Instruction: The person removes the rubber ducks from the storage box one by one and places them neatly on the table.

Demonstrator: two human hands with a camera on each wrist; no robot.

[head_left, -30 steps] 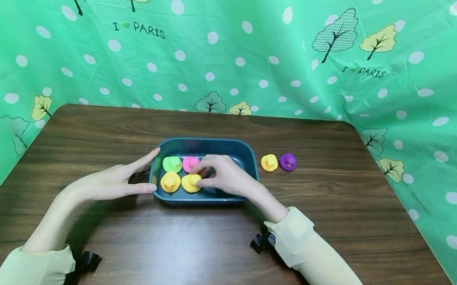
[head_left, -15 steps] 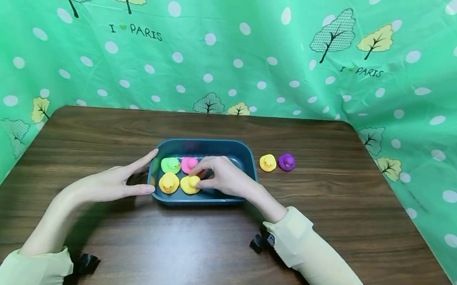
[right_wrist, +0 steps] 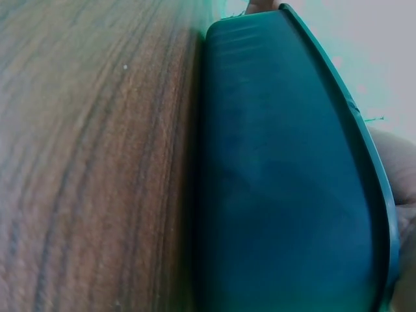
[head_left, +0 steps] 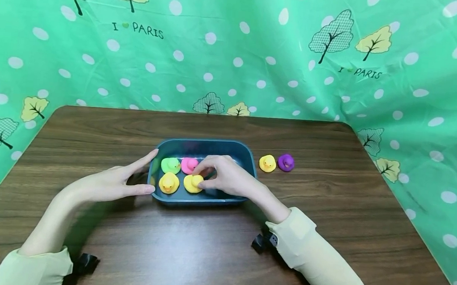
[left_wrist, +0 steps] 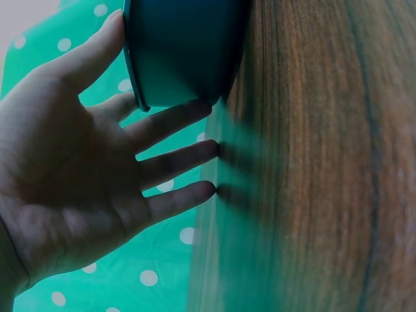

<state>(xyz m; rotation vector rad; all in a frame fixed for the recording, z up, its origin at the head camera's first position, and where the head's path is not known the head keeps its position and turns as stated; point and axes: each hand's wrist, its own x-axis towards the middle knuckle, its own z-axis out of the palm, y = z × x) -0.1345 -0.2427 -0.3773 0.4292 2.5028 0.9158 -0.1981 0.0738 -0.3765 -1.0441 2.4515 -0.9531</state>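
A dark blue plastic bin (head_left: 228, 147) lies on the table in the head view. Inside, toward its left end, are a green rubber duck (head_left: 170, 165), a pink rubber duck (head_left: 188, 165) and a yellow rubber duck (head_left: 169, 183). My right hand (head_left: 227, 176) reaches over the bin and pinches a second yellow rubber duck (head_left: 192, 183) between thumb and fingers, low in the bin. With fingers extended, my left hand (head_left: 114, 183) touches the bin's left end. In the left wrist view the left hand's fingers (left_wrist: 175, 160) are spread below the bin wall (left_wrist: 182, 58).
To the right of the bin, another yellow duck (head_left: 267, 163) and a purple duck (head_left: 286, 162) stand side by side on the brown wooden table (head_left: 171, 254). A green dotted curtain (head_left: 236, 40) hangs behind the table. The bin's side wall (right_wrist: 279, 169) fills much of the right wrist view.
My right hand and the yellow duck it pinches have shifted slightly to the right inside the bin, away from the other yellow duck. The left hand stays at the bin's end.
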